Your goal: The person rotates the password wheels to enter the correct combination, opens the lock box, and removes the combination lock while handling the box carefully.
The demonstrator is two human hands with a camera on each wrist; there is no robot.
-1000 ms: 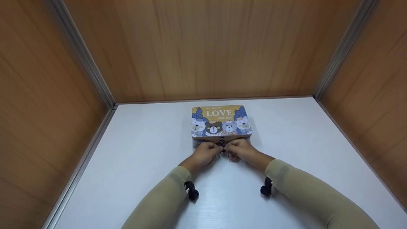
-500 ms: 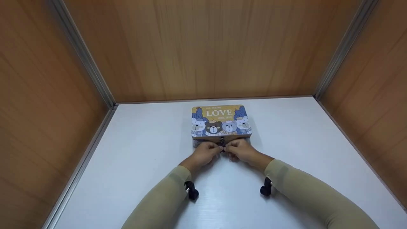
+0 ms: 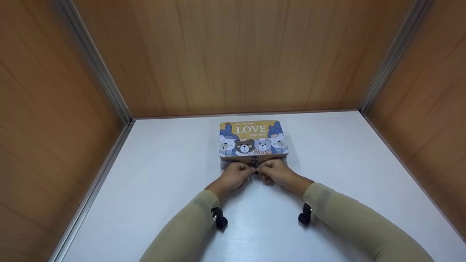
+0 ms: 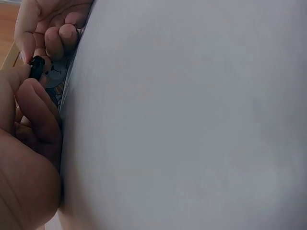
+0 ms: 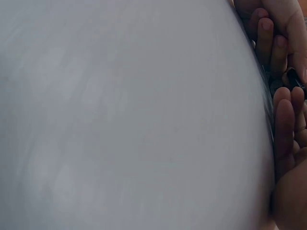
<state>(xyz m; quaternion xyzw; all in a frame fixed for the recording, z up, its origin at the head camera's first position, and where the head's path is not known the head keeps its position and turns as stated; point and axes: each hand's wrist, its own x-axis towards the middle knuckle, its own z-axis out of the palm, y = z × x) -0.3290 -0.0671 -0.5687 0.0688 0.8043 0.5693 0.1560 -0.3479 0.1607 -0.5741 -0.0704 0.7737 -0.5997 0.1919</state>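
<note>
Your left hand [image 3: 232, 176] and right hand [image 3: 280, 172] pinch the lock [image 4: 36, 67], probably light, stiff and slick: grip its sides.

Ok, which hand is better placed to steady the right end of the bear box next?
Probably your right hand: it's nearer that end of the box. Your left hand is farther, left of the black piece. Your right would likely need to release that piece first.
</note>
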